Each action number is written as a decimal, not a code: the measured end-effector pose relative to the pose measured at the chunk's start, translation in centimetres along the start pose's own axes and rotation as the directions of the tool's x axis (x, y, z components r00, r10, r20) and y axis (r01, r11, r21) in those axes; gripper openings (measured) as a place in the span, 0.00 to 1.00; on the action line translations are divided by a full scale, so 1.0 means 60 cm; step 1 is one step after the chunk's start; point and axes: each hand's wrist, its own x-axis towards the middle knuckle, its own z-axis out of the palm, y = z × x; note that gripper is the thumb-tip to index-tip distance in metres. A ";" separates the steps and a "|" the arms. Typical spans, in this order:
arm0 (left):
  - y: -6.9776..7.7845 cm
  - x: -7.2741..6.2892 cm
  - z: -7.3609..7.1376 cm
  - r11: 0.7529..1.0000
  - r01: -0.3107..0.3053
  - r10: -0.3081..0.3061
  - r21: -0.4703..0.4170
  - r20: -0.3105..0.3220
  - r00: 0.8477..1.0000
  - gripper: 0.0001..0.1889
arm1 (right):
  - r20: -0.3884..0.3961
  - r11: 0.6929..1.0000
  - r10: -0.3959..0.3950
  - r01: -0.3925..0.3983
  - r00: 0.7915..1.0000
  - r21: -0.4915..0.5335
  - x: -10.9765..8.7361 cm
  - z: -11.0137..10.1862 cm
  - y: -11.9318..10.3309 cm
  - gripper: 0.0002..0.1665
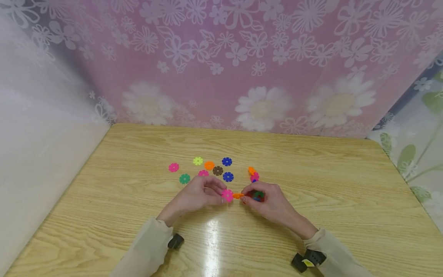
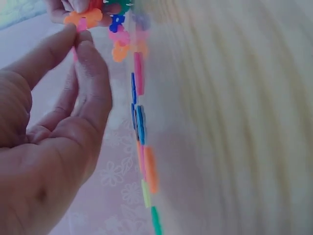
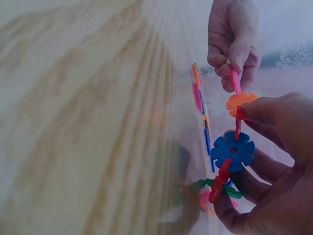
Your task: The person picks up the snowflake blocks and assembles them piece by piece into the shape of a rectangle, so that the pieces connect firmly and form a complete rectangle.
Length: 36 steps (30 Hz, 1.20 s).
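My left hand (image 1: 204, 194) pinches a pink notched plastic disc (image 1: 227, 195) between thumb and fingertips. This disc meets the edge of an orange notched disc (image 3: 239, 103). My right hand (image 1: 268, 202) grips the chain of interlocked discs, with its thumb where the orange disc joins a red disc (image 3: 238, 125). Beyond that come a blue disc (image 3: 233, 151), another red disc (image 3: 220, 182) and a green disc (image 3: 232, 192). The chain runs on behind the right hand to a pink disc (image 1: 254, 176) and an orange end (image 1: 251, 170). Fingers hide part of it.
Loose notched discs lie flat on the wooden table (image 1: 138, 154) beyond the left hand: a green disc (image 1: 185, 179), a yellow disc (image 1: 198, 161), a brown disc (image 1: 217, 171), a blue disc (image 1: 227, 161) and several others. Flowered cloth (image 1: 214, 77) hangs along the table's back edge.
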 end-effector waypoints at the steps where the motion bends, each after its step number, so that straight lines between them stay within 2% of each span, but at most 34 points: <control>1: 0.000 0.000 0.000 1.000 -0.001 0.001 0.011 -0.002 1.000 0.18 | 0.001 1.000 0.001 -0.001 1.000 -0.002 0.000 0.000 0.000 0.07; 7: 0.005 -0.001 0.003 0.994 -0.035 0.035 0.102 -0.003 0.999 0.18 | 0.004 1.000 0.002 -0.002 1.000 0.003 0.000 0.001 0.001 0.07; 12: 0.011 -0.003 0.003 0.971 -0.080 0.081 0.225 0.005 0.997 0.16 | 0.006 1.000 0.003 -0.003 1.000 0.009 -0.001 0.000 0.000 0.06; 16: 0.014 -0.003 0.001 0.952 -0.110 0.111 0.284 0.014 0.994 0.15 | 0.007 1.000 -0.006 0.006 1.000 0.005 0.000 0.000 0.000 0.05; 27: 0.014 0.001 0.006 0.927 -0.154 0.158 0.342 0.017 0.987 0.14 | -0.031 0.999 -0.046 0.046 0.998 -0.001 0.001 0.006 0.003 0.08; 33: 0.013 0.003 0.007 0.925 -0.165 0.165 0.343 0.028 0.986 0.14 | -0.038 0.999 -0.044 0.044 0.998 0.013 0.002 0.008 0.003 0.07; 36: 0.011 0.003 0.004 0.934 -0.158 0.154 0.322 0.037 0.987 0.14 | -0.035 1.000 -0.022 0.023 0.999 0.008 0.003 0.006 -0.001 0.06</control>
